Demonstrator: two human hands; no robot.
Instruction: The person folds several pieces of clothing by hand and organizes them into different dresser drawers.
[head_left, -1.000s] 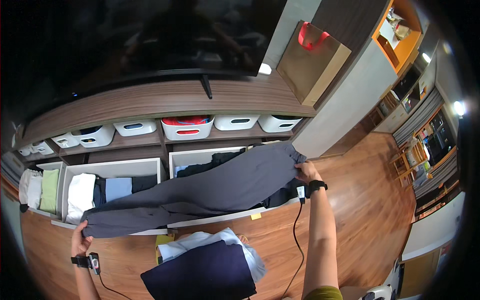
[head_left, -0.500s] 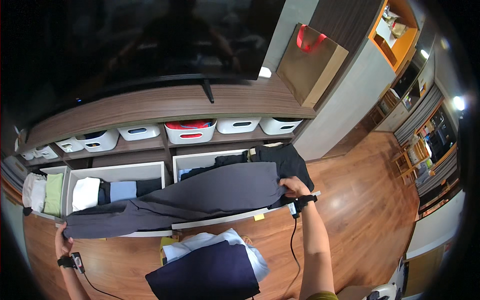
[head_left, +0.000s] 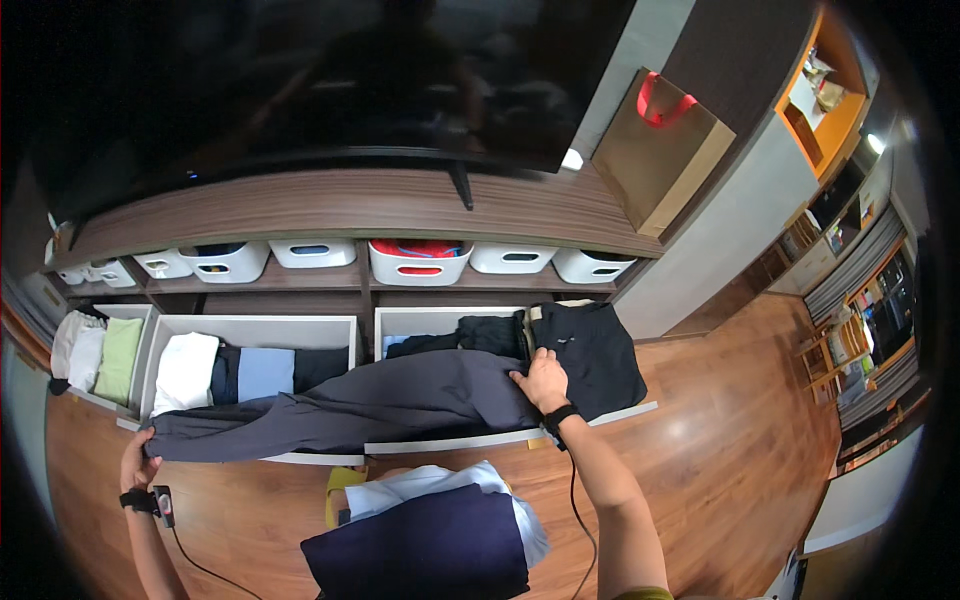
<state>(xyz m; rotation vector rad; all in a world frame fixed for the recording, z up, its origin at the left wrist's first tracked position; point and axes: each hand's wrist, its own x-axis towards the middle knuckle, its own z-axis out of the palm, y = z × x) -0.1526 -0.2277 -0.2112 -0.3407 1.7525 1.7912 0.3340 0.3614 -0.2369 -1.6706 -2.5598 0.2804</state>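
Note:
A pair of dark grey trousers (head_left: 400,398), folded lengthwise, stretches across the front of the open drawers. My left hand (head_left: 139,458) is closed on their left end. At the right end my right hand (head_left: 543,382) grips the cloth, thumb toward the left; part of its hold is hidden. Just right of that hand, folded black clothes (head_left: 590,355) lie over the right drawer's corner. In front of me, below the trousers, a folded dark navy garment (head_left: 420,545) rests on a light blue one (head_left: 530,530).
The middle drawer (head_left: 255,325) holds white, blue and dark folded clothes. A left drawer holds a green garment (head_left: 120,355) and pale ones. White bins (head_left: 415,262) line the shelf above. A paper bag (head_left: 660,150) stands beside the television (head_left: 330,80). Cables hang from both wrists.
My right hand has moved left with the trousers' right end, uncovering more of the black clothes. The trousers' cloth now bunches more. The whole view has shifted slightly.

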